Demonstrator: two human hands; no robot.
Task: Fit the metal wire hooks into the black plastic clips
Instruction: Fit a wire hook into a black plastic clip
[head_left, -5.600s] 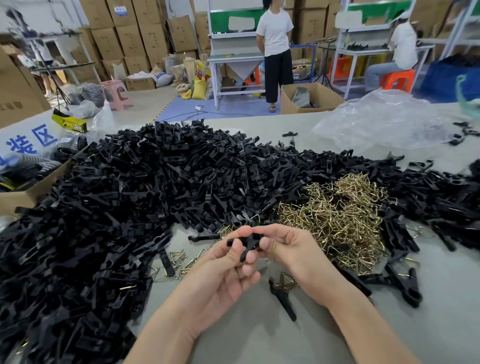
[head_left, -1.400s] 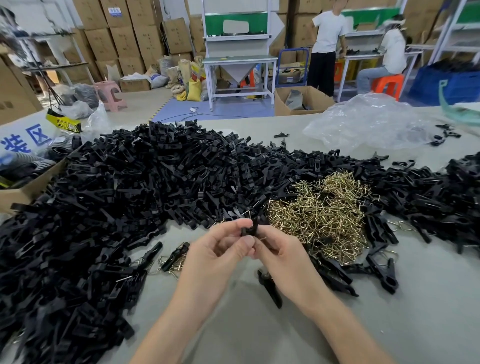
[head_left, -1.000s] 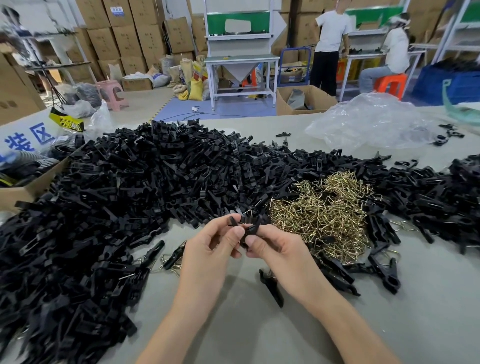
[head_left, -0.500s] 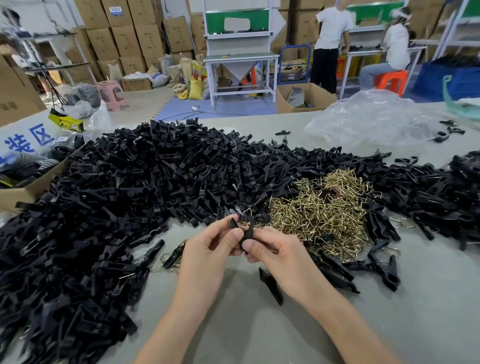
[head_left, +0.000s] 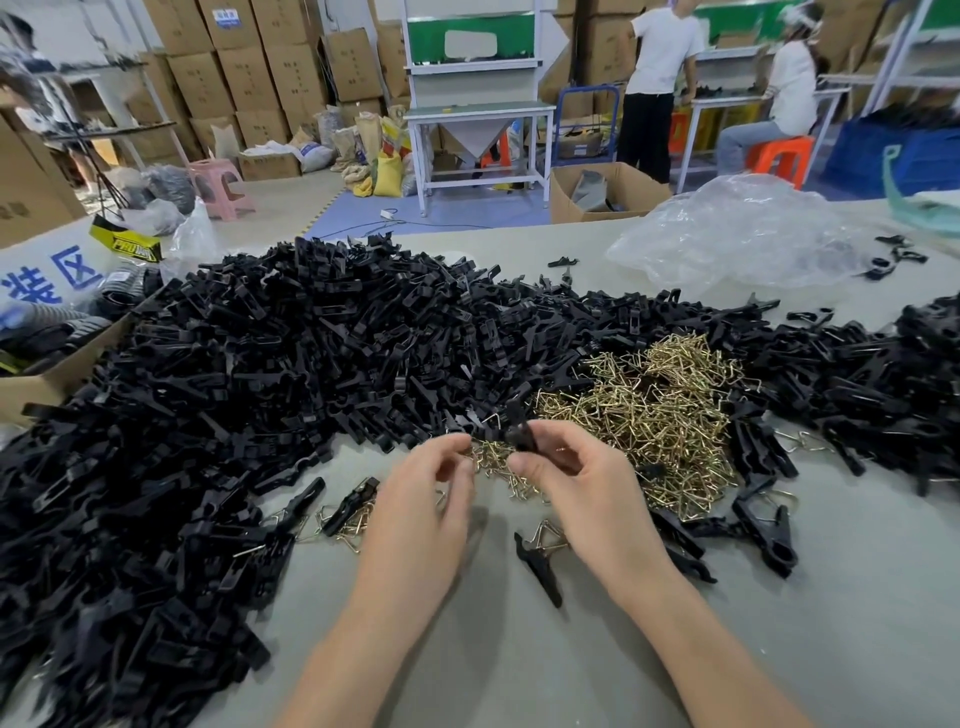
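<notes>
Black plastic clip (head_left: 519, 435) pinched by right hand (head_left: 584, 501) over gold wire hooks (head_left: 649, 415) on desk (head_left: 519, 675); left hand (head_left: 423, 512) just beside, blurred, fingers loosely curled, grip impossible to tell.

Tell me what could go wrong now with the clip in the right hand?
1. The small black plastic clip is pinched only at fingertips of the right hand; it might slip into the heap of gold-coloured wire hooks nearby.
2. A black clip fitted with a wire hook lies just beside the right wrist; a movement could sweep it away.
</notes>
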